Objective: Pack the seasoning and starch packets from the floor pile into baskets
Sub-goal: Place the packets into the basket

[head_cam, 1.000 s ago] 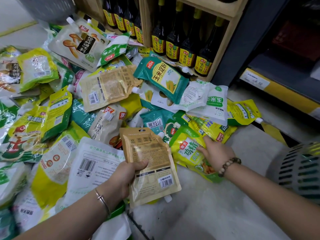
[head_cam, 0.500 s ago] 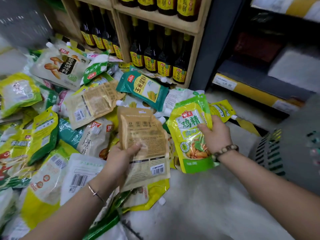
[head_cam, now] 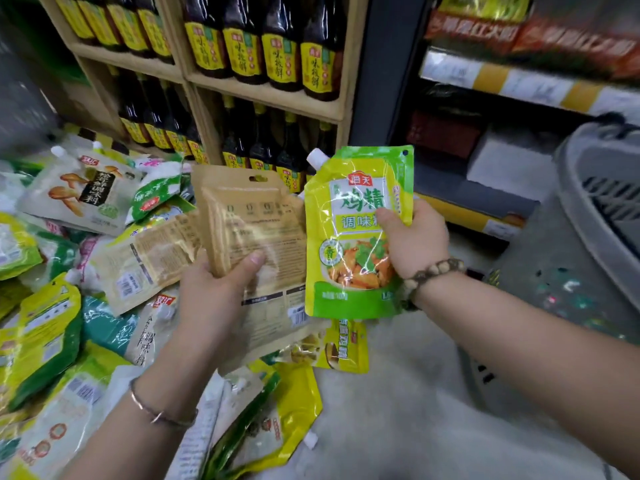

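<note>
A tan packet is gripped in the left hand, with the thumb laid across its face, and is held upright above the pile of packets on the floor. A green pouch — spout at its upper left — is pinched at its right edge by the right hand, just beside the tan packet. A grey basket stands at the right; bottles are shelved behind.
</note>
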Demonstrator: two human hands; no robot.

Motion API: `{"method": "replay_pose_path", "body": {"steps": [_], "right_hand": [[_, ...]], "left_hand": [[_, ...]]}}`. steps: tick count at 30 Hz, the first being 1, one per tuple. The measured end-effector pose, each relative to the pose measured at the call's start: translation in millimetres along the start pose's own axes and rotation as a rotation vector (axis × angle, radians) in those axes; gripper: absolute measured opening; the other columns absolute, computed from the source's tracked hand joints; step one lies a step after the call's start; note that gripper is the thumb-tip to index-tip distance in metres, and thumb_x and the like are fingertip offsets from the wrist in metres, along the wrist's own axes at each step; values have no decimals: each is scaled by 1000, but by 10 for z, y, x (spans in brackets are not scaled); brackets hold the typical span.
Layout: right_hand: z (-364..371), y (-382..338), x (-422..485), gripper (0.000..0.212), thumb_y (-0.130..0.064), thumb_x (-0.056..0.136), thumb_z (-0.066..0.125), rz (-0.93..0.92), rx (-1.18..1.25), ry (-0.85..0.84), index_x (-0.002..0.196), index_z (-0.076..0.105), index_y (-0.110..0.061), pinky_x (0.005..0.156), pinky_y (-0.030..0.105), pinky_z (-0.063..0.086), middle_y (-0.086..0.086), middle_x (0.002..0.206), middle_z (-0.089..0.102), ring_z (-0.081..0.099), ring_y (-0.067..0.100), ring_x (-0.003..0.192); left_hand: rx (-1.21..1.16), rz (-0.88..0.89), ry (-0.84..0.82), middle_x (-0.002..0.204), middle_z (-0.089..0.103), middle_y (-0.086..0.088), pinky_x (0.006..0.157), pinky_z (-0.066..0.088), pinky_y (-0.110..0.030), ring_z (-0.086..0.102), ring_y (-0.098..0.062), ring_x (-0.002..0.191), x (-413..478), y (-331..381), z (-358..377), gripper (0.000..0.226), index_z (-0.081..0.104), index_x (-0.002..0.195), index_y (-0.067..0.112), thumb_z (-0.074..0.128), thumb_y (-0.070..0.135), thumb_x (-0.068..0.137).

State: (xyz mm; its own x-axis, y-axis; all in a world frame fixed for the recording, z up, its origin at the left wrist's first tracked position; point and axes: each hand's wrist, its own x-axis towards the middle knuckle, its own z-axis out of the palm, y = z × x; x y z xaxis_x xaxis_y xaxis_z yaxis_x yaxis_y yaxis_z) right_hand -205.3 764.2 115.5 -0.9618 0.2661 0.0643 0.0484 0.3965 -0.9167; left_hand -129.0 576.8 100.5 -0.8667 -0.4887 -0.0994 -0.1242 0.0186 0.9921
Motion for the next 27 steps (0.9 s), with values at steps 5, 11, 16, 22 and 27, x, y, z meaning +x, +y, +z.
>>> {"method": "replay_pose_path", "body": {"steps": [5,11,16,22,27], "right_hand": [[-379,-305,-3,21,-28,91,59,13,-53,-15,100,62,-9,75,29,44,6,98,66,60,24,90],[-1210,-712,189,31,-37,85,62,-29,-194,-147,97,64,-8,89,46,51,18,103,68,64,35,96],[-1940,-728,520,15,-28,86,66,-24,-89,-36,78,66,-15,88,52,51,12,96,71,67,33,90],[-2719,-597,759,10,-27,84,68,-85,-99,51,85,71,-17,86,53,52,8,89,74,69,32,84],[-3351,-482,862,19,-28,88,62,-130,-254,109,75,61,-15,72,33,57,-2,70,69,66,18,72]], "left_hand": [[-63,12,-70,87,72,-3,83,53,-47,68,-25,87,-40,302,20,3,67,88,18,65,19,87],[-105,109,-125,78,72,6,62,48,-21,68,-7,74,-236,687,275,6,67,90,21,63,20,86],[-127,158,-241,71,72,12,57,47,-15,69,-3,70,-355,946,758,4,67,84,21,65,18,83],[-282,3,-379,83,75,-7,81,53,-48,72,-27,77,-356,1238,1403,9,72,81,12,68,19,79],[-258,56,-495,83,75,-5,72,56,-41,72,-25,78,-530,1604,1981,9,70,92,12,63,15,86]]}}
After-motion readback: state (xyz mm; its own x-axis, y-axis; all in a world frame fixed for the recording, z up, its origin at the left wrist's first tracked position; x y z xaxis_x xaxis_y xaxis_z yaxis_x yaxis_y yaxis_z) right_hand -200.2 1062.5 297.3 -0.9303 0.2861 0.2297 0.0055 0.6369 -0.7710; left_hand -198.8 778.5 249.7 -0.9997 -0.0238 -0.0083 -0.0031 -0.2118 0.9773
